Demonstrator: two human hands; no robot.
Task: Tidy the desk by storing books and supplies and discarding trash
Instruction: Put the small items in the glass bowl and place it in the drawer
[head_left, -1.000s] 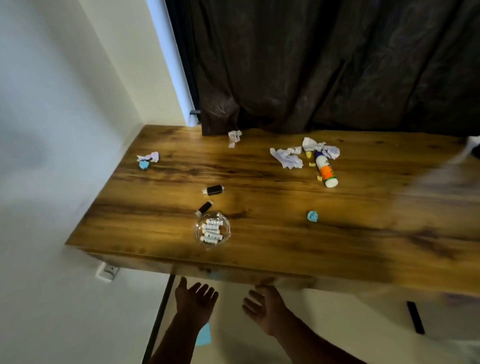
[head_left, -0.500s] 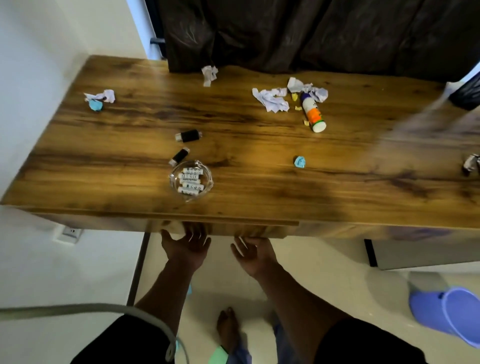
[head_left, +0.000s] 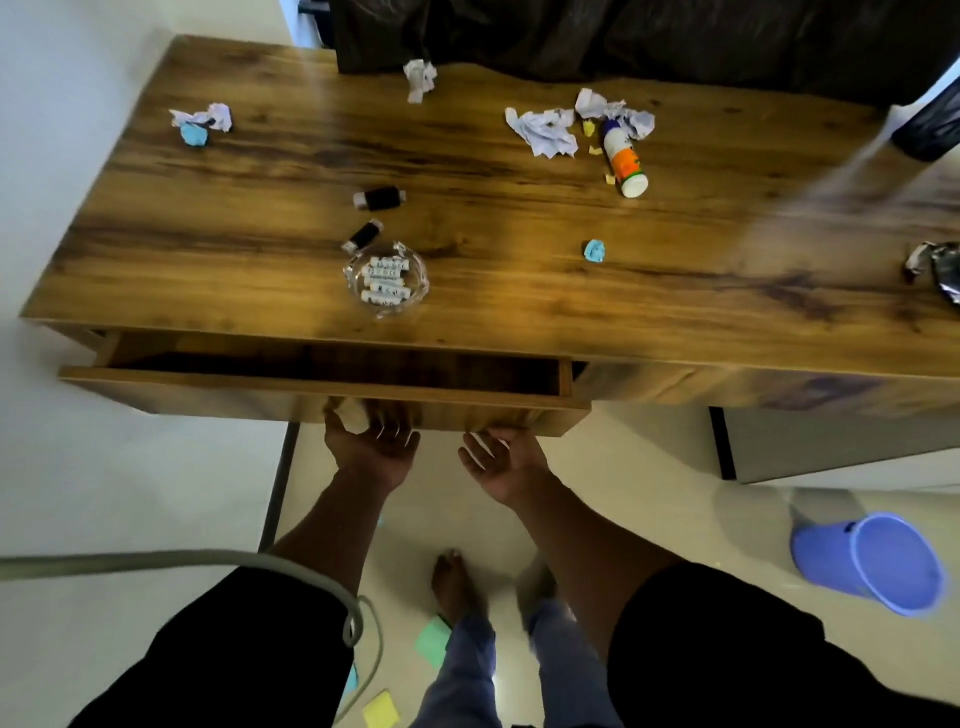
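The desk (head_left: 260, 171) has a glossy wood top with dark streaky grain. Its wide, shallow drawer (head_left: 322, 387) stands pulled out a little, a long box of the same wood with a dark inside.

A round clear glass dish (head_left: 386, 279) sits near the front edge, with small white cylinders lying side by side in it. Just behind it lie two short black cylinders (head_left: 380, 198) with pale ends. Farther back on the right, a white and orange glue stick (head_left: 625, 163) lies on its side among crumpled white paper (head_left: 543, 131) and tiny yellow scraps. A crumpled blue paper ball (head_left: 594, 250) lies alone toward the front. Another blue ball (head_left: 194, 134) sits by white scraps at the back left. A crinkled silvery wrapper (head_left: 935, 267) is at the right edge.

On the pale floor a round purple plastic bucket (head_left: 872, 564) stands tilted, and green and yellow sticky notes (head_left: 382, 708) lie near the feet.

The left hand (head_left: 371, 441) reaches under the drawer front, fingers curled up against its lower edge. The right hand (head_left: 501, 460) is beside it, palm up, fingertips at the same edge; whether it truly grips is unclear.
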